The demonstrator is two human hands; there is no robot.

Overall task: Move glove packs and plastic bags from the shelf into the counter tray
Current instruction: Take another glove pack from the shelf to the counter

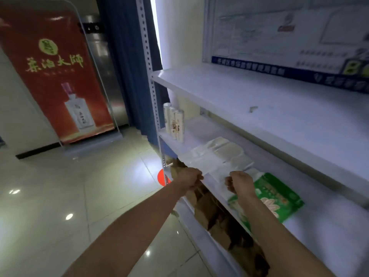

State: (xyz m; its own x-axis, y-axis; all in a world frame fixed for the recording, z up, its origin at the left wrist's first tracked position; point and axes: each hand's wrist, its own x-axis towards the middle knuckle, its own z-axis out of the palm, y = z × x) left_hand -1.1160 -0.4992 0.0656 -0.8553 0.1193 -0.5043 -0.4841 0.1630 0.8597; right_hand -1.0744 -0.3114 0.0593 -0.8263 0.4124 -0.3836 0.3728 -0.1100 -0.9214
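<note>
Several clear, whitish plastic packs [223, 154] lie in a loose pile on the middle shelf [319, 232] of a white rack. A green printed pack [279, 198] lies flat to their right, near the shelf's front edge. My left hand [189, 177] and my right hand [240, 181] are both closed at the front edge of one clear pack [216, 175], one hand at each end. My right forearm covers part of the green pack. The counter tray is not in view.
White cylindrical packs [174, 124] stand at the shelf's left end beside the perforated upright [153, 92]. An upper shelf [249, 96] overhangs the pile. Brown paper items [219, 216] fill the shelf below. A red banner stand [60, 76] and a glossy tiled floor [69, 196] lie to the left.
</note>
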